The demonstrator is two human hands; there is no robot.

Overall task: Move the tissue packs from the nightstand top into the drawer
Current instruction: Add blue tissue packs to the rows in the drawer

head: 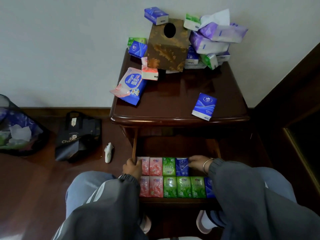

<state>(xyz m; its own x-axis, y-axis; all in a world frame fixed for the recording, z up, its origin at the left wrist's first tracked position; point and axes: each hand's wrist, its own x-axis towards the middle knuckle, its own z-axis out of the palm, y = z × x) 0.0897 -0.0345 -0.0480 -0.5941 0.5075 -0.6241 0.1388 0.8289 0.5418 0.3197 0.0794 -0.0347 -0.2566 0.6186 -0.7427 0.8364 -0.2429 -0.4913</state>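
Head view, looking down past two grey-sleeved arms at a dark wooden nightstand (173, 101) with its drawer (173, 201) pulled open.

Inside the drawer, tissue packs stand in two neat rows of pink, green and blue. The right hand (197, 162) rests its fingertips on the blue pack (181, 168) that ends the back row. The fingers lie close together and fairly straight, and the thumb is hidden. The left hand (132, 168) sits at the drawer's left wall with its fingers curled, touching the first pink pack (144, 166). Whether it holds the wall or the pack cannot be told.

The step appears to be seating the blue pack. It would go best pushed flush against the green pack (168, 166) beside it and kept upright, so the free space to its right stays usable.

Many packs remain on top. A lone blue pack (204, 106) lies near the front edge, the easiest to take. Others crowd around a brown tissue box (167, 45), and one blue pack (155, 15) is perched on it. Purple soft packs (216, 37) are heaped at the back right, and a wet wipes pack (130, 85) overhangs the left edge and could slip.

On the floor to the left are a black bag (78, 135) and a bin (15, 129).
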